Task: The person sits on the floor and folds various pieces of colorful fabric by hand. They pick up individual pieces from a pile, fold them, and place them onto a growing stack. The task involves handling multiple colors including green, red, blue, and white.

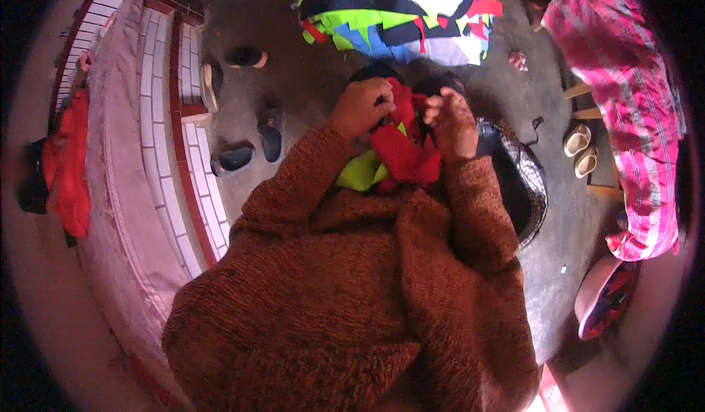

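Red cloth (pixel 405 158) lies bunched over my lap, with lime-green cloth (pixel 361 172) beside it at the lower left. My left hand (pixel 363 108) is closed at the upper left edge of the red cloth and appears to pinch it. To the right of the cloth, my right hand (pixel 454 124) is raised with its fingers curled and the tips drawn toward the thumb. Whatever those fingertips hold, if anything, is too small to make out. Brown knitted sleeves cover both forearms.
Ahead lies a heap of multicoloured cloth pieces (pixel 396 26). A dark basket (pixel 530 184) stands at my right. Dark slippers (pixel 236 158) lie on the left floor, pale shoes (pixel 578 142) on the right. Pink checked cloth (pixel 624 81) hangs at the far right, above a basin (pixel 592 298).
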